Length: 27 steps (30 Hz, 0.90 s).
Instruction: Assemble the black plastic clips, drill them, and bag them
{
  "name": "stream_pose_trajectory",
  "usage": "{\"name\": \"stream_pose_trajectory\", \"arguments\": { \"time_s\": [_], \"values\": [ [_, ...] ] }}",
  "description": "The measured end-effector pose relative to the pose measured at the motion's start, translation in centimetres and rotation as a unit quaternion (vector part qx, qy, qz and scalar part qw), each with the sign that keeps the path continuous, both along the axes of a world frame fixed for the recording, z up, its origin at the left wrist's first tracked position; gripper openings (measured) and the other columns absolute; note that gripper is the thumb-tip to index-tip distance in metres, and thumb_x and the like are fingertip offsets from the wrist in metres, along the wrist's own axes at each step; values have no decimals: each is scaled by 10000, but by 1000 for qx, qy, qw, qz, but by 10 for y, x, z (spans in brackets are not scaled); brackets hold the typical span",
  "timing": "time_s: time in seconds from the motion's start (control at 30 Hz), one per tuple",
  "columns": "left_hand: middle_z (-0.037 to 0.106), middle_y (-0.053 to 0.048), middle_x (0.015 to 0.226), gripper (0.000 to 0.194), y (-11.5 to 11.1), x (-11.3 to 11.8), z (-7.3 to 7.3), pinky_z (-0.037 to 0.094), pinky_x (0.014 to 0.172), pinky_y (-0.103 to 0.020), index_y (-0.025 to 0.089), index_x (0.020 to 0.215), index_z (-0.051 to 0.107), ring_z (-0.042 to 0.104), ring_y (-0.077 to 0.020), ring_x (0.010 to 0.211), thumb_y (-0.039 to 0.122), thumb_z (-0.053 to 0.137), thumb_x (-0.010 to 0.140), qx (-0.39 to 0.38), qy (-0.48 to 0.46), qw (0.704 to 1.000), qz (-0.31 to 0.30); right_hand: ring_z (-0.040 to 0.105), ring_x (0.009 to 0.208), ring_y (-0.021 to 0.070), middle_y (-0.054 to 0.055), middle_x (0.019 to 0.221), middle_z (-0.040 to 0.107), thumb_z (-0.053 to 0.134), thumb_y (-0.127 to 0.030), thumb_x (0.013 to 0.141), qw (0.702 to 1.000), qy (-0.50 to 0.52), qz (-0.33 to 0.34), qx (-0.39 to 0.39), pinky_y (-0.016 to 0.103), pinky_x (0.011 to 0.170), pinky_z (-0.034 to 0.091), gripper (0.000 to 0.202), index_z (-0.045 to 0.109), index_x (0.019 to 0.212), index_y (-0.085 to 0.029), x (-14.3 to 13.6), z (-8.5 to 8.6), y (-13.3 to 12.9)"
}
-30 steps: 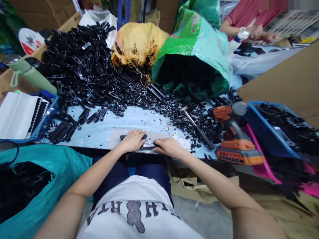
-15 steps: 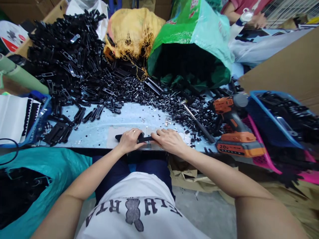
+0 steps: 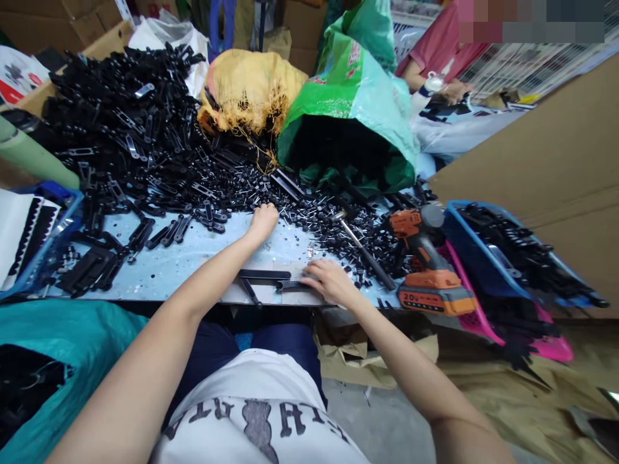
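Note:
My left hand is at the near edge of a pile of small black-headed screws. Its fingers are drawn together, and whatever they may hold is hidden. By the table's front edge, my right hand is over the right end of a black jointed bracket, with thumb and fingers apart. The bracket lies on a pale board, with one arm angled towards me. To the right of the screws rest a hammer and an orange cordless drill.
Black metal parts are heaped at the back left. Behind the screws stand a yellow mesh sack and an open green sack. A blue basket is at the right, near cardboard. Another person's hand shows far right.
My left hand has left the bracket and moved forward to the screw pile. My right hand has loosened its fingers, and the bracket now lies folded out on the board.

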State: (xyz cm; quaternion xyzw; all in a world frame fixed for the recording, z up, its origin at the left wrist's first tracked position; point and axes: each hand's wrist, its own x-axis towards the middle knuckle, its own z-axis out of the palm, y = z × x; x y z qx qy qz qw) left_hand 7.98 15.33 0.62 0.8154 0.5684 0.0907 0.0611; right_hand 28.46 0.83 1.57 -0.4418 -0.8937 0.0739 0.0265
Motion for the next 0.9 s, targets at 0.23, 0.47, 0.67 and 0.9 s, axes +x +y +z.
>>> {"name": "stream_pose_trajectory", "arguments": {
  "time_s": [0.23,0.47,0.67,0.9],
  "values": [
    [598,-173,993,200,-25,-19,6,437,797,-364,72,933,594,545,-260,969,106,416,848,36,-22,999,-7,433,1000,263,148,1074,569,341,-141,896,979,-121,-123,106,347,765,318,318,579,1107,-131,-29,15,103],
    [589,2,788,293,-115,-83,-5,516,679,-260,165,1006,580,666,-145,703,339,607,772,10,-540,828,149,510,901,236,152,985,585,383,-100,854,979,-168,-95,73,300,669,324,261,599,1000,-100,-36,10,125],
    [588,-20,835,352,-164,-90,-26,533,768,-313,132,922,575,689,-216,795,415,652,728,-59,-664,725,170,544,837,206,104,925,593,465,-129,823,988,-80,-115,66,272,639,349,195,609,952,-156,-36,14,117],
    [646,-90,954,283,-174,-83,-35,543,786,-301,157,1025,553,670,-204,892,352,564,821,-23,-604,785,136,557,679,148,37,748,602,584,-315,807,959,256,-116,45,265,639,444,161,601,735,-172,-37,13,75]
  ]
}}
